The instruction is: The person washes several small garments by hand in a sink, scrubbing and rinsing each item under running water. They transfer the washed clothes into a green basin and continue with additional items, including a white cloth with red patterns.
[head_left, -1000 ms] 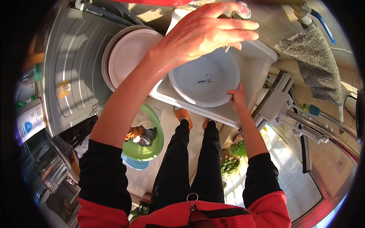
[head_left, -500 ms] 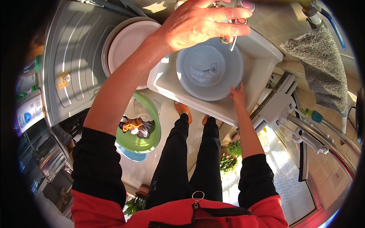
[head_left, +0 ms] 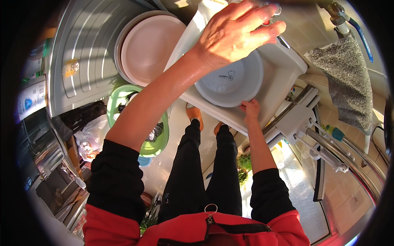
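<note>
in the white sink (head_left: pixel 283 74) sits a pale basin (head_left: pixel 232 84), probably light, stiff, slippery when wet, best held by the rim, with the left hand (head_left: pixel 238 35) above, grip apart, and the right hand (head_left: pixel 251 110) touching the rim, clamped or not i cannot tell.

Beige wall (head_left: pixel 355 192) right of right hand (head_left: pixel 251 111), pale floor (head_left: pixel 173 149) below, sunlit grey panel (head_left: pixel 92 53) left of left hand (head_left: pixel 236 35).

My red top (head_left: pixel 184 228) on the near side, black lower sleeves (head_left: pixel 117 180), a dark zip (head_left: pixel 246 228) with a ringed metal pull (head_left: pixel 210 220), black trousers (head_left: pixel 223 176), orange slippers (head_left: pixel 196 116) farther off.
</note>
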`<state>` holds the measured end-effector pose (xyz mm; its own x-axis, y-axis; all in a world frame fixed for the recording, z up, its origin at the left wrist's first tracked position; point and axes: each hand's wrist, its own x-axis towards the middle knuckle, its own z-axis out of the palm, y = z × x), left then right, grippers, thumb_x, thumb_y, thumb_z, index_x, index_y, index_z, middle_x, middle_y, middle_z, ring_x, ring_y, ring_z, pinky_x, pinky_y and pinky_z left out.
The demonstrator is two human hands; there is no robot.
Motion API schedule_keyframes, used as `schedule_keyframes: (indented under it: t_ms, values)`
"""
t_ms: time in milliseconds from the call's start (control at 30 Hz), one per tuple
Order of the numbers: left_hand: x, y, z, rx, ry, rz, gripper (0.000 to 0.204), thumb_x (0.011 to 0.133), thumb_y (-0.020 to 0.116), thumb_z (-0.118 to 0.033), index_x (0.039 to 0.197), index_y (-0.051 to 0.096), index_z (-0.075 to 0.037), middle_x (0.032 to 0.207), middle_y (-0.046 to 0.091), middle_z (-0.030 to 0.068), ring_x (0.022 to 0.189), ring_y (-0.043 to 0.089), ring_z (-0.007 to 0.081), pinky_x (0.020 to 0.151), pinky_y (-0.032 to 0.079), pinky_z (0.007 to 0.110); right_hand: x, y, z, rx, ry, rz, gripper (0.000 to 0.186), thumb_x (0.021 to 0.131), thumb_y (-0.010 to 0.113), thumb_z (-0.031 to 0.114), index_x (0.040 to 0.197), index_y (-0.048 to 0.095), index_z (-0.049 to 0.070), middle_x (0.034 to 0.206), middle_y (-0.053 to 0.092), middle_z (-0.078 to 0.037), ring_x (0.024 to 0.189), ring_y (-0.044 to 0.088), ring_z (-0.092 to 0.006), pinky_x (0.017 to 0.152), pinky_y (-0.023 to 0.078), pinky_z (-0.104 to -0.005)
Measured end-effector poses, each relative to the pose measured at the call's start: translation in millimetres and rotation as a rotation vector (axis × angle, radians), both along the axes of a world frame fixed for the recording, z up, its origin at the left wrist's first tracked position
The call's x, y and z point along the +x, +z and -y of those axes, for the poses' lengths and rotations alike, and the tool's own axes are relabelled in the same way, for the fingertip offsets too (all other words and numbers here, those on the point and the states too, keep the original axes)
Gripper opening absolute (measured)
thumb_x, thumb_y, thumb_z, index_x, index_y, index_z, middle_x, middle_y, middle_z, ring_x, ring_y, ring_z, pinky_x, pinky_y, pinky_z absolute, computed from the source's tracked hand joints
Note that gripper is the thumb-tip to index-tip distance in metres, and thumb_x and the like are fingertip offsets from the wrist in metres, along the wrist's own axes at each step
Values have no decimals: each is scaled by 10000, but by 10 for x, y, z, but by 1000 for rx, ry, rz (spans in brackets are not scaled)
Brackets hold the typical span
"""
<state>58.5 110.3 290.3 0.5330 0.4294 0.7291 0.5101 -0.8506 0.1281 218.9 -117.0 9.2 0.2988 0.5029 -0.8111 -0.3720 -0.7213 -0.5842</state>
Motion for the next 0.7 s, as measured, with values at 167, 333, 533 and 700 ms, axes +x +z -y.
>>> schedule_keyframes:
  t_ms: [167, 333, 533, 700]
  values:
    - [-591, -393, 712, -498, 384, 122, 351, 881, 626, -20, 1226, 619, -89, 1158, 507, 88, 917, 554, 231, 788, 502, 330, -120, 209, -129, -6, -84, -31, 328, 762, 668, -1, 1025, 474, -30, 867, 603, -143, 650, 631, -226, 516, 571, -335]
    - [-940, -937, 1492, -1258, 710, 470, 425, 962, 579, -213, 1354, 501, -69, 1227, 491, 121, 997, 552, 214, 844, 486, 345, -10, 474, -172, -22, -145, 5, 281, 765, 666, -12, 966, 472, -40, 860, 599, -161, 578, 625, -265, 454, 565, -338]
    - [-554, -1464, 1692, -1839, 553, 893, 886, 854, 701, -434, 1522, 231, -90, 1450, 394, 218, 1152, 569, 288, 931, 463, 426, 164, 712, 106, 45, -197, 54, 230, 777, 647, -47, 946, 491, -41, 866, 601, -160, 594, 625, -275, 448, 571, -328]
    - [-278, -1588, 1697, -1849, 690, 915, 865, 793, 628, -103, 1535, 189, -175, 1358, 458, 290, 1043, 606, 428, 872, 496, 477, 160, 906, 321, 159, -202, 124, 155, 821, 623, -18, 940, 526, 2, 900, 620, -118, 682, 633, -231, 526, 549, -319]
